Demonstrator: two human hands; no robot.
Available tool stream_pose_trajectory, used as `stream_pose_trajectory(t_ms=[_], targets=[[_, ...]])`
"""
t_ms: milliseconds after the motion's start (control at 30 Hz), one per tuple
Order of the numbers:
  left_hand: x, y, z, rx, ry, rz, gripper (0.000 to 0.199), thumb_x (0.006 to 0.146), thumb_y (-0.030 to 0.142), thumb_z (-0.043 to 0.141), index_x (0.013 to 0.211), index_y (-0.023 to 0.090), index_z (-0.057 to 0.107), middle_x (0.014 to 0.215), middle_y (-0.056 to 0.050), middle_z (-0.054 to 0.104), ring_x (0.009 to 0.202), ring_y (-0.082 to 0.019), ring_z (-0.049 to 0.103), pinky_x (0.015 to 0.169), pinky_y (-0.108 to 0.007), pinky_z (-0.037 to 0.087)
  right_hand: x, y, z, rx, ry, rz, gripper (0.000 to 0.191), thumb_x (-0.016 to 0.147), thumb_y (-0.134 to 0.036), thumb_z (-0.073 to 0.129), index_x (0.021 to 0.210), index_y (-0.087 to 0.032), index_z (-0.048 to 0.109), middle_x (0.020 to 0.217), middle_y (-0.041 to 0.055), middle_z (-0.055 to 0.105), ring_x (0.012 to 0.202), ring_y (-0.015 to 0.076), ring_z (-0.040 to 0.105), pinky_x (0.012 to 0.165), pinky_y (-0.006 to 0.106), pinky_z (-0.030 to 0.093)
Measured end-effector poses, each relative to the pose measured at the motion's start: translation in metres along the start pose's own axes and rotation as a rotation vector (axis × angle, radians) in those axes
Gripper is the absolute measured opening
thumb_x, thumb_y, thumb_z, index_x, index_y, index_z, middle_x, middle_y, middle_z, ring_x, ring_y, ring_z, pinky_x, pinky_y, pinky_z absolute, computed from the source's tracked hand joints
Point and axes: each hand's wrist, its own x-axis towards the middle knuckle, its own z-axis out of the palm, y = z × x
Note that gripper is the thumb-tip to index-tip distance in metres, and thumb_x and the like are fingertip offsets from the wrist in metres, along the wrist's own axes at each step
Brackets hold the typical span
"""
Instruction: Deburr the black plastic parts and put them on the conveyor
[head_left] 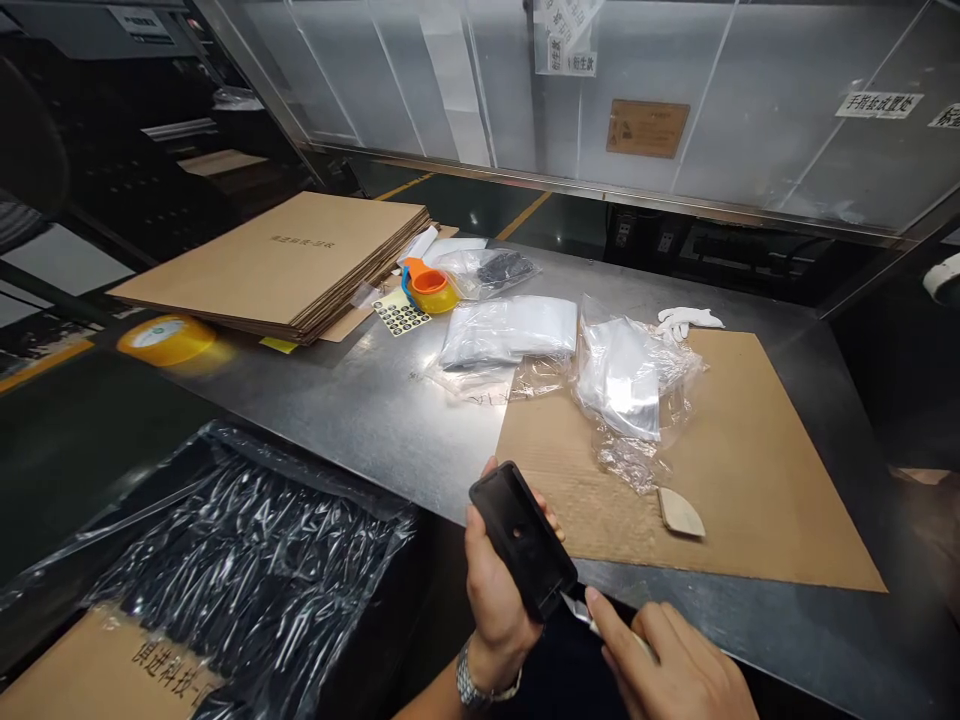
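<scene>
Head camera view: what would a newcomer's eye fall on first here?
Probably the hands at bottom centre: the left hand holds a black case, while the right hand holds a small knife at its lower end. Next, perhaps, the orange tape dispenser near the table's far edge, then the shiny black plastic at lower left.

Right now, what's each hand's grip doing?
Left hand: closed around the black hollow part.
Right hand: closed on a bladed tool, its tip at the part's lower end.
</scene>
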Motion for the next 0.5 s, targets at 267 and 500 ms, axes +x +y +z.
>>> stream_pose_trajectory(t_ms=[267, 500], targets=[[0.0009, -0.0010, -0.0010, -0.008, -0.008, -0.038, 0.047, 0.089, 0.046, 0.034, 0.133, 0.033, 0.038, 0.073, -0.003, 0.061, 0.057, -0.014, 0.056, 0.054, -0.025, 0.049, -0.0027, 0.0042, -0.0021, -0.064, 0.001, 0.021, 0.030, 0.090, -0.017, 0.043, 0.117, -0.017, 0.058, 0.055, -0.0030, 0.048, 0.046, 0.0094, 0.049, 0.047, 0.023, 0.034], [-0.0015, 0.0006, -0.0007, -0.009, -0.019, -0.031, 0.046, 0.089, 0.045, 0.032, 0.133, 0.033, 0.038, 0.072, -0.003, 0.060, 0.057, -0.014, 0.056, 0.055, -0.026, 0.049, -0.0032, 0.0008, -0.0060, -0.058, -0.036, 0.048, 0.034, 0.091, -0.011, 0.038, 0.117, -0.019, 0.057, 0.056, -0.0024, 0.049, 0.048, 0.0099, 0.049, 0.049, 0.022, 0.035]])
